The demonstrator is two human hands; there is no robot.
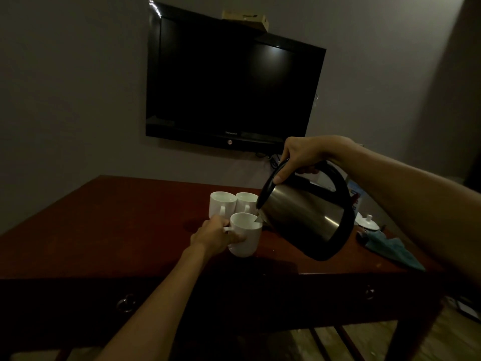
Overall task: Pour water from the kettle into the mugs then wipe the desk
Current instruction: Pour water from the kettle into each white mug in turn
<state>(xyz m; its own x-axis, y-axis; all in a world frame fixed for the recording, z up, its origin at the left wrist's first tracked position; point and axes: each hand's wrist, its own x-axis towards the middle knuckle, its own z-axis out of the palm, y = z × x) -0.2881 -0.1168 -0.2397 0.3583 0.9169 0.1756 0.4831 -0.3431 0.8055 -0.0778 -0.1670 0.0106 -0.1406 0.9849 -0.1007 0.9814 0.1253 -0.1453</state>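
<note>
A steel kettle (304, 213) with a black handle and lid is tilted to the left above the dark red desk (109, 225). My right hand (299, 157) grips its handle, thumb on the lid. Water runs from the spout into the nearest white mug (247, 238), which my left hand (214, 235) holds by the handle on the desk. Two more white mugs (221, 203) (246, 201) stand side by side just behind it. A blue-green cloth (387, 250) lies crumpled near the desk's right front edge.
A black television (229, 82) hangs on the wall behind the desk, a box on top of it. A white lid with a knob (368, 222) lies at the right, behind the cloth. Drawer ring pulls (126, 303) show on the desk's front.
</note>
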